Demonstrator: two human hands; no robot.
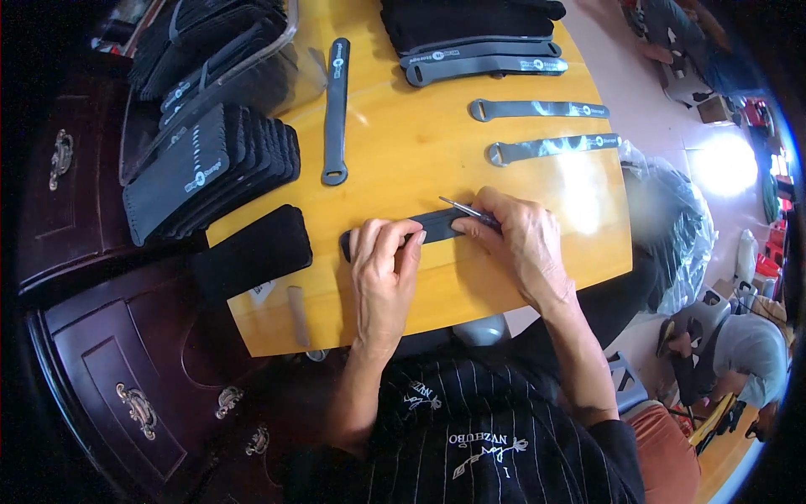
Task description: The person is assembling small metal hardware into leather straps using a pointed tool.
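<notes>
- Left hand (384,269): palm down, fingers (388,237) curled over the near-left end of a dark strap (435,225), pinning it flat to the wooden table (420,151).
- Right hand (519,239): closed in a pinch on a thin metal tool (463,208); tip points far-left, resting on the strap's top face. Hand covers the strap's right end.
- Strap: lies approx. left–right across the near-centre of the table, slightly tilted, well inside the near edge; bare wood between it and that edge.
- Open room: broad bare strip of wood far of the hands, up to the grey straps; right of the right hand the top runs clear to the right edge.
- Far right: two grey straps (546,128) w/ ring ends, laid parallel, apart from each other; further off, more straps stacked against a black pile (470,21).
- Far centre: single grey strap (336,109) lying near–far, ring end nearest the hands, touching nothing.
- Left: row of black pouches (210,172) stood on edge, overhanging the table's left edge; a flat black pouch (252,252) just near of them, partly off the corner.
- Near-left edge: small tan stick (298,315), close to the rim.
- Off table, left: dark wooden drawers (126,395) w/ brass pulls.
</notes>
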